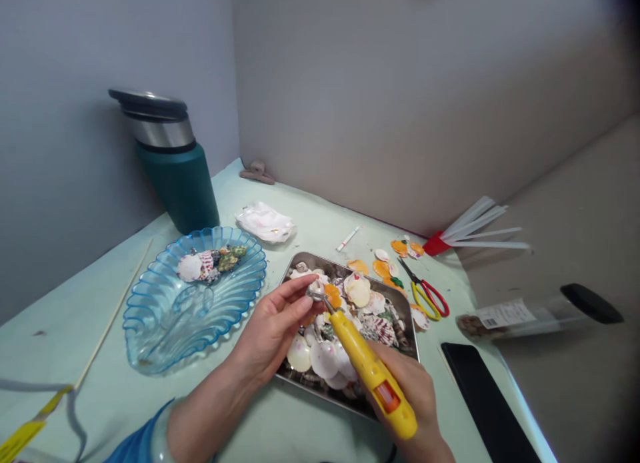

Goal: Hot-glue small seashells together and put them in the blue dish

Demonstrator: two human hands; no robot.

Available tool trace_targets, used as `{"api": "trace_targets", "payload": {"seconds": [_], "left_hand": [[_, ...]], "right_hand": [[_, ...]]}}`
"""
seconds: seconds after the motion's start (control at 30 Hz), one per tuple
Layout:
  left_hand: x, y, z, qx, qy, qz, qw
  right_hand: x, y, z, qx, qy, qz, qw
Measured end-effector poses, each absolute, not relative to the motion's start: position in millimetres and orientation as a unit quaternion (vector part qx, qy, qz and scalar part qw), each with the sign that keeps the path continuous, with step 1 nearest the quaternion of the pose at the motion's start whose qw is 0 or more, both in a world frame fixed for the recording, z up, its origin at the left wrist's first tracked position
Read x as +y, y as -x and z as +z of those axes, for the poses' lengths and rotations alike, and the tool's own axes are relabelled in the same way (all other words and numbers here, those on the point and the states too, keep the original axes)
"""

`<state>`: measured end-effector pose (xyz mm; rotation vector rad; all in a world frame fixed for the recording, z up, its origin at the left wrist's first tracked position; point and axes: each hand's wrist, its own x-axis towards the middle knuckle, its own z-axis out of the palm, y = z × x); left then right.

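My right hand (411,397) grips a yellow glue gun (370,369), its metal nozzle pointing up-left. My left hand (274,326) pinches a small shell (315,286) right at the nozzle tip, over a metal tray (305,259) full of several white, orange and striped seashells. Left of the tray stands a blue shell-shaped glass dish (160,316) with a few glued shells (210,263) at its far side.
A teal flask (173,166) stands at the back left. Scissors with red and yellow handles (425,293), loose orange shells, glue sticks (475,229), a clear tube with black cap (540,313), a black phone (487,399), a thin wooden stick (115,313) and a white wrapper (265,221) lie around.
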<state>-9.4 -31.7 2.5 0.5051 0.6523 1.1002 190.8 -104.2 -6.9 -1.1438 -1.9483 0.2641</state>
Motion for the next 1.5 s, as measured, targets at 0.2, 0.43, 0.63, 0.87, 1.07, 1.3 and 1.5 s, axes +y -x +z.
{"api": "trace_targets", "payload": {"seconds": [0.2, 0.43, 0.63, 0.87, 1.07, 1.3, 1.5], "left_hand": [[-32.2, 8.5, 1.2, 0.297, -0.244, 0.507, 0.772], [-33.6, 8.7, 0.5, 0.308, -0.265, 0.503, 0.763], [-32.9, 7.5, 0.6, 0.319, -0.265, 0.501, 0.76], [-33.6, 4.9, 5.2, 0.331, -0.265, 0.502, 0.754], [-34.2, 4.9, 2.8, 0.339, -0.273, 0.49, 0.755], [-33.1, 6.1, 4.5, 0.322, -0.256, 0.5, 0.762], [-32.5, 6.6, 0.9, 0.319, -0.256, 0.504, 0.761]], "right_hand": [[-104.6, -190.5, -7.4, -0.774, 0.463, 0.127, 0.414], [-103.3, -191.2, -8.6, -0.779, 0.456, 0.115, 0.414], [-103.0, -191.2, -7.8, -0.777, 0.464, 0.109, 0.41], [-103.9, -192.3, -10.0, -0.778, 0.457, 0.114, 0.416], [-103.1, -191.2, -9.4, -0.779, 0.45, 0.12, 0.42], [-103.9, -189.6, -6.9, -0.766, 0.472, 0.111, 0.421], [-102.7, -187.2, -5.7, -0.764, 0.476, 0.107, 0.421]]}}
